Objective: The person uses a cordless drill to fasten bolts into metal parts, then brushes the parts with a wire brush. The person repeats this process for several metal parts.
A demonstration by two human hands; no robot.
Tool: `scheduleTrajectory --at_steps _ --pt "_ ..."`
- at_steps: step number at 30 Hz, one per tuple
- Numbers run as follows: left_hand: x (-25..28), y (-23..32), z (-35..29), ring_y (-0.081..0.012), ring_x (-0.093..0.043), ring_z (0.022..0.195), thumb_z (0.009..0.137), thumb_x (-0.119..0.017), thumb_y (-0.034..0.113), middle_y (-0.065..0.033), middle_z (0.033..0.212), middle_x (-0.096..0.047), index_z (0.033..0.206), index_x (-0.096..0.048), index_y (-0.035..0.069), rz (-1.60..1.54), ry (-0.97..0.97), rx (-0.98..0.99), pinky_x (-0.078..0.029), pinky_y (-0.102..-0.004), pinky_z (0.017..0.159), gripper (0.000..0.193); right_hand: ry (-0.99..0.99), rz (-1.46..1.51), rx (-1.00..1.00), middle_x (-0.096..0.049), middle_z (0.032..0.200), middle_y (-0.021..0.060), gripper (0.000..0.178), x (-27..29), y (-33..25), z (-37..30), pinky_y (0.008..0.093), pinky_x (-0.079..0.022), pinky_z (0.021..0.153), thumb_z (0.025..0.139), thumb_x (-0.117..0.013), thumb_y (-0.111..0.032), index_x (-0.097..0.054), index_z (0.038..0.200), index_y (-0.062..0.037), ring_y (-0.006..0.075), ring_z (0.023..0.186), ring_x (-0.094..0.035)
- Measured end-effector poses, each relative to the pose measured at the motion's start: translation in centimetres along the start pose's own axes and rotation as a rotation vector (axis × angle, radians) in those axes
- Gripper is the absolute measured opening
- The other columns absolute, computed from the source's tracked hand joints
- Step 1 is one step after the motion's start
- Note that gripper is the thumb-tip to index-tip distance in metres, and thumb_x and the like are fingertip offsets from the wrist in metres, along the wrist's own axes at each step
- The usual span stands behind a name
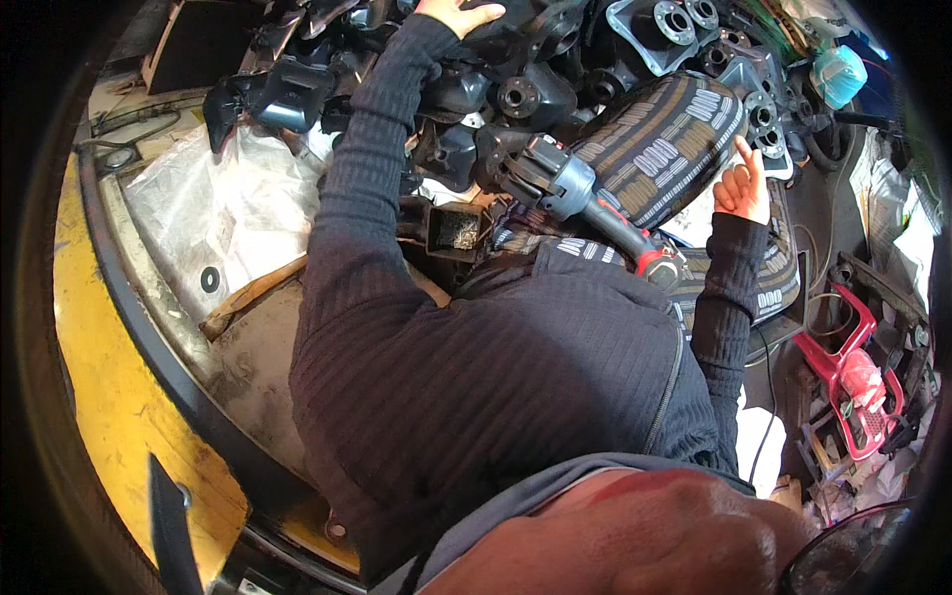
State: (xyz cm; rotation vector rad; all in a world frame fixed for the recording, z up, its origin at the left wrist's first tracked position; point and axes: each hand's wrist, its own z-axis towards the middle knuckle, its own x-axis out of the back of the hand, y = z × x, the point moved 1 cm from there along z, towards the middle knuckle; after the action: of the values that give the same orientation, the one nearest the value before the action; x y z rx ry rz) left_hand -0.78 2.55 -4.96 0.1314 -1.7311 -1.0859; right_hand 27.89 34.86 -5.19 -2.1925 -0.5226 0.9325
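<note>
My left hand (461, 14) reaches over the pile of black parts (521, 97) at the top edge. Its thumb is stretched out; the other fingers are mostly cut off by the frame. Beside my raised knee, in patterned trousers (659, 144), is my right hand (742, 190). There the index finger points up, the other fingers are loosely bent, and nothing shows in them. Close to this hand are grey flanged parts with round holes (762, 111). A cordless power tool (610, 220), grey and black with red trim, lies across my lap, touched by neither hand.
A square metal tube (456, 230) with shavings inside stands by my lap. White plastic sheeting (233, 203) and a black washer (209, 279) lie left, inside a yellow rim (129, 397). Right are a red plastic frame (853, 382), cables and a turquoise bundle (838, 76).
</note>
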Motion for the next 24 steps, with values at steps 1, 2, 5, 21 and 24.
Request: scheduleTrajectory --at_steps 1,2,5,21,24 --pt "-0.7 -2.0 1.0 -0.0293 -0.064 0.074 0.077 -0.061 0.043 -0.0158 0.08 -0.066 0.09 -0.067 0.003 0.083 -0.094 0.05 -0.048 -0.0374 0.07 0.042 0.077 -0.018 -0.025 -0.02 0.047 -0.0073 0.041 0.9 1.0 0.3 0.0206 -0.019 0.033 0.087 -0.059 -0.032 -0.054 0.111 0.0002 0.0044 0.038 -0.02" --pt "-2.0 -3.7 2.1 -0.0307 -0.063 0.075 0.075 -0.063 0.044 -0.0168 0.081 -0.066 0.088 -0.068 0.006 0.175 -0.15 0.007 -0.048 -0.0373 0.07 0.041 0.087 0.008 -0.096 -0.023 0.047 -0.0061 0.04 1.5 1.9 0.8 0.0214 -0.019 0.032 0.084 -0.062 -0.029 -0.055 0.109 0.0003 0.0054 0.037 -0.02" --pt "-7.2 -7.5 5.8 -0.0323 -0.062 0.081 0.07 -0.063 0.05 -0.0167 0.085 -0.066 0.091 -0.068 0.01 0.264 -0.408 -0.013 -0.047 -0.0392 0.075 0.046 0.092 -0.069 0.03 -0.027 0.048 -0.0041 0.028 2.6 3.3 1.6 0.0219 -0.019 0.03 0.082 -0.063 -0.025 -0.056 0.1 -0.0044 0.0066 0.035 -0.021" --pt "-21.0 -12.7 -16.3 -0.0312 -0.054 0.104 0.074 -0.062 0.031 -0.0139 0.114 -0.054 0.119 -0.051 0.017 0.369 -0.484 0.612 -0.044 -0.0449 0.088 0.048 0.036 0.164 -0.046 -0.023 0.051 -0.0064 0.033 3.1 3.9 1.1 0.0194 -0.019 0.033 0.091 -0.052 -0.023 -0.054 0.114 0.001 0.004 0.04 -0.019" --pt "-25.0 -15.0 -18.0 -0.0326 -0.048 0.113 0.071 -0.065 0.028 -0.0128 0.126 -0.045 0.132 -0.037 0.022 0.361 -0.447 0.609 -0.041 -0.0457 0.091 0.067 -0.008 0.195 -0.08 -0.023 0.051 -0.0061 0.033 3.5 3.6 1.0 0.0199 -0.02 0.033 0.092 -0.051 -0.023 -0.053 0.114 0.0008 0.0046 0.039 -0.019"
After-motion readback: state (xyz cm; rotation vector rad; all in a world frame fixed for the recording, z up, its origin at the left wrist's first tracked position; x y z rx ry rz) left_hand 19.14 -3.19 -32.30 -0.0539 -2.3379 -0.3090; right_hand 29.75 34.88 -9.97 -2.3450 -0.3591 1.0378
